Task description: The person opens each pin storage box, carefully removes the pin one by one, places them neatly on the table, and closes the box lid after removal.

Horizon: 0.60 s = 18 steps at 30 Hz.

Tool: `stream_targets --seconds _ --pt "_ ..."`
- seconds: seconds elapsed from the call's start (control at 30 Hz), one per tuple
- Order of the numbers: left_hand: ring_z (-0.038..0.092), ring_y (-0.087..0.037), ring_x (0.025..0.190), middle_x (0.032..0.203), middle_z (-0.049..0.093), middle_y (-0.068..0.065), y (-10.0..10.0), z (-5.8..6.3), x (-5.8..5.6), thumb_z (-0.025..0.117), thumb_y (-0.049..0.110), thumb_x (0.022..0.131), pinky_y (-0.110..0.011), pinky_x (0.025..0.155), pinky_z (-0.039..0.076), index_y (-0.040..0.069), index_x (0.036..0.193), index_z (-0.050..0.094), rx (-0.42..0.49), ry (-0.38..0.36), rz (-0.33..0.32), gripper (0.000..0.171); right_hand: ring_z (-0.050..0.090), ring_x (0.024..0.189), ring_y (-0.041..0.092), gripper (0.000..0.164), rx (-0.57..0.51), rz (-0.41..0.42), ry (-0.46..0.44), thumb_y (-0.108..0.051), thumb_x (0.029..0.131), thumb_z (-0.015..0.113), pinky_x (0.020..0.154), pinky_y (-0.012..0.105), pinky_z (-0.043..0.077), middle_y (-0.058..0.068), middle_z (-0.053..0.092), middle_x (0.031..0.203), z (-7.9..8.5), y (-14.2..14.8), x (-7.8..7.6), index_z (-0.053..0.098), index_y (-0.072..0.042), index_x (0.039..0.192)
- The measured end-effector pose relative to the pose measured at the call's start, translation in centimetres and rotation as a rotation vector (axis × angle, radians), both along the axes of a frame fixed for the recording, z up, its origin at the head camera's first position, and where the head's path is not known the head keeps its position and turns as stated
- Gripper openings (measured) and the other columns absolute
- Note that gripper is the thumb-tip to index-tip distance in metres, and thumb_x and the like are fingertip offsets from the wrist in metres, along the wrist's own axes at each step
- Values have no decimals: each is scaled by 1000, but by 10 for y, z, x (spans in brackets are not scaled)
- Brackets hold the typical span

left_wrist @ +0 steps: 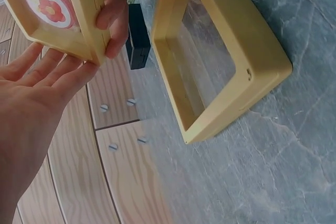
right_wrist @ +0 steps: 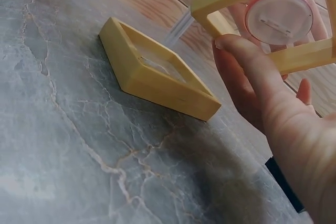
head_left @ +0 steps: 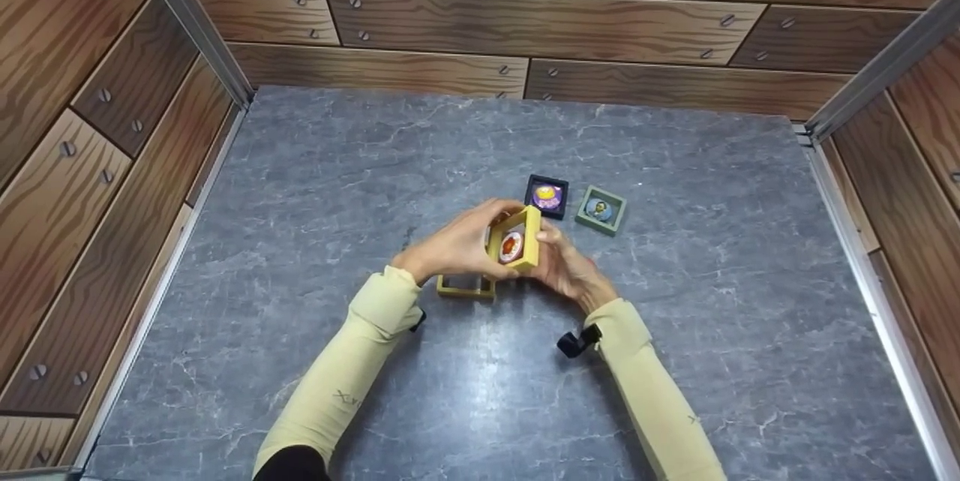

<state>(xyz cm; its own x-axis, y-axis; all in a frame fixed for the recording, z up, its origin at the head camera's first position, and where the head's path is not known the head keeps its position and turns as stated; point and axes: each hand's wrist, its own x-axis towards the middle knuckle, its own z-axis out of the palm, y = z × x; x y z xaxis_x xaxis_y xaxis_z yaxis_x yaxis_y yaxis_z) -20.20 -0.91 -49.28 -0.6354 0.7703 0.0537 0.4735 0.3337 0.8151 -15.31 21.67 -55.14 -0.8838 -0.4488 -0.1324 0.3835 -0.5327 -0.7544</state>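
Both hands hold a yellow display frame [head_left: 532, 238] above the table. Inside it, behind clear film, sits a round pin badge [head_left: 511, 247] with a red flower on white; its pin back [right_wrist: 279, 18] shows in the right wrist view. My left hand [head_left: 459, 242] spans the frame from the left, fingers along one edge and thumb along the opposite one. On the other side my right hand [head_left: 571, 269] pinches the frame's edge between thumb and fingers. A second yellow frame [left_wrist: 247, 30], with clear film and no badge, lies on the table below, partly hidden by my left hand in the head view.
Beyond the hands lie a black frame [head_left: 547, 196] with a purple and yellow badge and a green frame [head_left: 601, 210] with a badge bearing a figure. Wood-patterned walls [head_left: 480, 23] enclose the grey marbled tabletop [head_left: 360, 158] at the back and sides.
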Motion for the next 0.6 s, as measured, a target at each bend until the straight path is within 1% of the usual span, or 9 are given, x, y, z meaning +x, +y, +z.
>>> stream_targets --seconds 0.07,0.23,0.43,0.6 --pt "61 -24 128 146 58 -8 1 1 0 96 24 70 -39 112 55 14 156 45 5 2 -6 100 71 111 23 81 7 -7 3 -23 96 61 92 38 67 10 63 129 1 1 0 16 -8 161" --pt "61 -25 127 146 59 -8 1 2 -1 97 23 70 -40 112 56 13 155 45 14 9 -6 100 72 109 24 72 14 1 22 -21 97 55 89 38 67 11 65 128 2 2 -2 20 -7 159" --pt "61 -22 128 147 57 -7 3 3 0 97 25 71 -36 111 55 13 156 44 7 6 -8 101 73 107 23 75 39 11 28 -19 97 51 89 38 67 11 64 127 6 3 -2 16 -7 162" --pt "60 -21 129 146 57 -7 1 5 0 98 29 71 -36 113 54 14 157 44 11 16 -9 102 72 110 24 70 27 15 40 -15 97 47 91 39 67 12 63 130 8 4 -2 19 -7 161"
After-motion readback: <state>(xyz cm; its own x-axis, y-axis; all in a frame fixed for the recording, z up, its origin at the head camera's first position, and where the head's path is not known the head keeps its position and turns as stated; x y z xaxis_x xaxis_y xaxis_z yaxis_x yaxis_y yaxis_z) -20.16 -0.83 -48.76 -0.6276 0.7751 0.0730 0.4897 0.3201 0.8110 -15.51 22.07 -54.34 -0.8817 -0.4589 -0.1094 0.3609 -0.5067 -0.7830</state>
